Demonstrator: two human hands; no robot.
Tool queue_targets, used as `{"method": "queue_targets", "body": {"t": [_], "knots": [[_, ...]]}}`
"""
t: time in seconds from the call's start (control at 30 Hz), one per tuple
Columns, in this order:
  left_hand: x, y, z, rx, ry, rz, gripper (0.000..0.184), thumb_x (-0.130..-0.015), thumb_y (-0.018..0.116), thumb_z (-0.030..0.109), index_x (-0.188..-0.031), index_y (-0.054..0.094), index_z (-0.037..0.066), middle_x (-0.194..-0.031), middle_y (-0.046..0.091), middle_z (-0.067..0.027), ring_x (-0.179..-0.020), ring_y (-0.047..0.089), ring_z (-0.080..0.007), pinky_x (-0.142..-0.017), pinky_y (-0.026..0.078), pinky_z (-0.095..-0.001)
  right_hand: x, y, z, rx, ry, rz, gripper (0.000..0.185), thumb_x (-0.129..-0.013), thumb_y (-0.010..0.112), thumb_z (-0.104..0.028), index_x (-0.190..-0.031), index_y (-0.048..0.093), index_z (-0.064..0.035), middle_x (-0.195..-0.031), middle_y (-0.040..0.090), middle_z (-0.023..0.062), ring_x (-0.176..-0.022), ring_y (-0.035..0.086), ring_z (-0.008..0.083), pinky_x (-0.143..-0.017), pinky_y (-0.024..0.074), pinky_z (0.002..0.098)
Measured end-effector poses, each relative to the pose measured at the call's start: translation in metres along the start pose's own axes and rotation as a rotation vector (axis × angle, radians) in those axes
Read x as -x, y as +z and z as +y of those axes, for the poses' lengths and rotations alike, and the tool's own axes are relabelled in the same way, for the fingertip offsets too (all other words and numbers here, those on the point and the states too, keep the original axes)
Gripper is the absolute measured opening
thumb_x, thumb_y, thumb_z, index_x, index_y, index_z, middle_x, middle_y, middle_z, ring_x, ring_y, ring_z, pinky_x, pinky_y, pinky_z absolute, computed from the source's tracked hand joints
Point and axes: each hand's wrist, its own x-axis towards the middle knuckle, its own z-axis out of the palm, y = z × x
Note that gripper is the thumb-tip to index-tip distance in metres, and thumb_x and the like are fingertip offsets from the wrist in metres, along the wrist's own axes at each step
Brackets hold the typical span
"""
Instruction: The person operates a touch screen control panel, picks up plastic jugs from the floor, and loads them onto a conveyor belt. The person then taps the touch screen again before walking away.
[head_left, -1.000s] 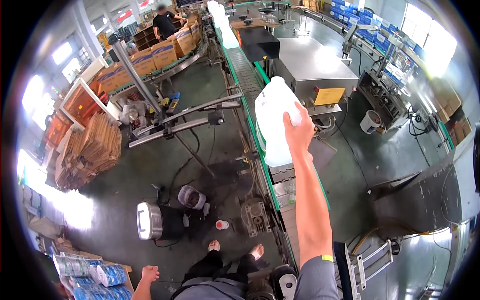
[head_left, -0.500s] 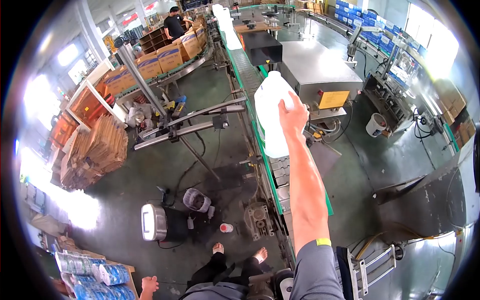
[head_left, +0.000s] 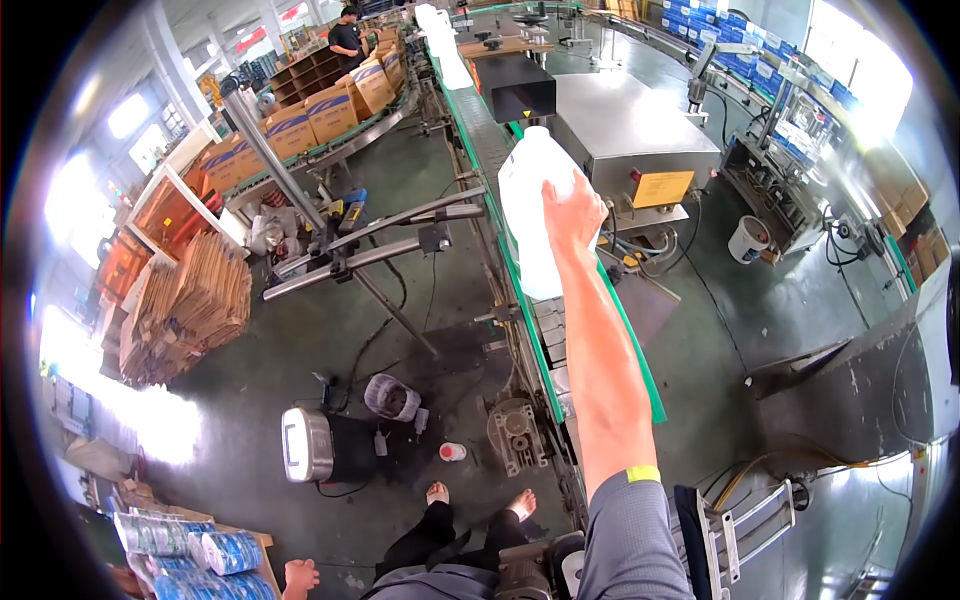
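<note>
A large white jug (head_left: 530, 205) stands over the green-edged conveyor (head_left: 548, 345), its capless-looking neck pointing away from me. My right hand (head_left: 574, 212) is wrapped round the jug's handle side. Down at the bottom left, my left hand (head_left: 300, 575) hangs beside my body, away from the conveyor, with its fingers curled; whether it holds anything is too small to tell. Further along the same conveyor stand more white jugs (head_left: 453, 68).
A steel box machine (head_left: 635, 130) and black unit (head_left: 514, 88) flank the conveyor's right side. Metal rails (head_left: 380, 245) reach in from the left. A person (head_left: 345, 38) stands behind cartons (head_left: 330, 112). Label rolls (head_left: 230, 552) lie at lower left.
My right hand and the white jug have moved forward and slightly left along the conveyor. The person at the back has shifted position. My left hand remains low at the left.
</note>
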Motion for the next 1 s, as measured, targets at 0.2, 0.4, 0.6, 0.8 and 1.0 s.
{"method": "queue_targets", "body": {"t": [0.2,0.4,0.6,0.8,1.0], "knots": [[-0.038,0.001,0.0,0.044,-0.037,-0.061,0.021,-0.097,0.063,0.02,-0.087,0.067,0.002,-0.072,0.072,-0.0084,-0.049,0.065,-0.0174,-0.041,0.05,-0.0315,0.084,-0.045,-0.025,-0.085,-0.383,0.091,0.08,-0.087,0.075,-0.048,-0.138,0.054,0.011,-0.141,0.057,0.0286,-0.144,0.041,0.0464,-0.124,0.0138,0.0659],[-0.07,-0.006,0.065,0.058,0.166,-0.22,0.014,-0.097,0.06,0.007,-0.085,0.068,0.006,-0.068,0.063,-0.0075,-0.049,0.058,-0.0178,-0.041,0.046,-0.0341,0.204,-0.107,-0.019,-0.164,-0.415,-0.329,0.051,-0.088,0.078,-0.036,-0.127,0.068,-0.005,-0.136,0.066,0.0147,-0.14,0.05,0.0376,-0.123,0.0253,0.059],[-0.069,-0.015,0.159,-0.105,0.669,-0.056,0.026,-0.099,0.062,0.027,-0.087,0.07,0.006,-0.069,0.068,-0.0037,-0.062,0.065,-0.013,-0.062,0.053,-0.0326,0.265,-0.209,-0.034,0.024,-0.174,-0.727,0.036,-0.088,0.077,-0.025,-0.116,0.073,-0.0031,-0.118,0.074,0.0163,-0.119,0.066,0.0355,-0.112,0.0455,0.047],[-0.114,-0.025,0.158,0.007,0.747,-0.14,0.02,-0.097,0.069,0.028,-0.106,0.074,0.011,-0.097,0.077,-0.0085,-0.093,0.075,-0.022,-0.086,0.057,-0.0361,0.364,-0.297,-0.142,0.13,0.141,-0.625,0.029,-0.092,0.071,-0.009,-0.119,0.072,0.0016,-0.113,0.076,0.0142,-0.111,0.071,0.0285,-0.107,0.0478,0.0401],[-0.22,-0.034,0.02,0.13,0.297,-0.187,0.03,-0.096,0.065,0.033,-0.102,0.074,0.006,-0.092,0.077,-0.0085,-0.081,0.074,-0.0239,-0.079,0.057,-0.0385,0.532,-0.237,-0.231,-0.125,0.392,-0.57,0.019,-0.098,0.062,-0.001,-0.113,0.072,0.0043,-0.105,0.076,0.0129,-0.098,0.071,0.0202,-0.091,0.0545,0.0331]]}}
